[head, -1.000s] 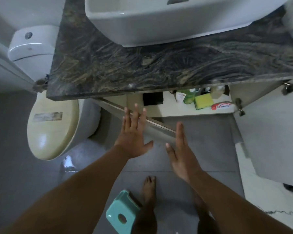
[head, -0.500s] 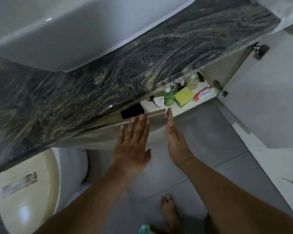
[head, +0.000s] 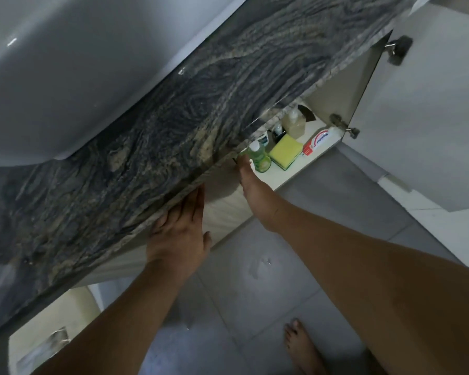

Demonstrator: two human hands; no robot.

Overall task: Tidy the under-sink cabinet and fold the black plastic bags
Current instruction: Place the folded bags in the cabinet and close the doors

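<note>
Now, from the head camera, the left hand (head: 178, 234) lies flat and open on the cabinet door (head: 222, 201), likely to push it. The right hand (head: 251, 186) reaches toward the green bottle (head: 259, 156) on the shelf (head: 295, 171); its fingertips are hidden. No black bags show.

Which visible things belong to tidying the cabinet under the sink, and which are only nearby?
Belong to the job:
- green liquid bottle
- yellow rectangular sponge
- red-and-white toothpaste box
- clear pump bottle
- open white cabinet door
- left hand
- right hand

Only nearby:
- cream toilet lid
- white basin
- dark marbled countertop
</note>
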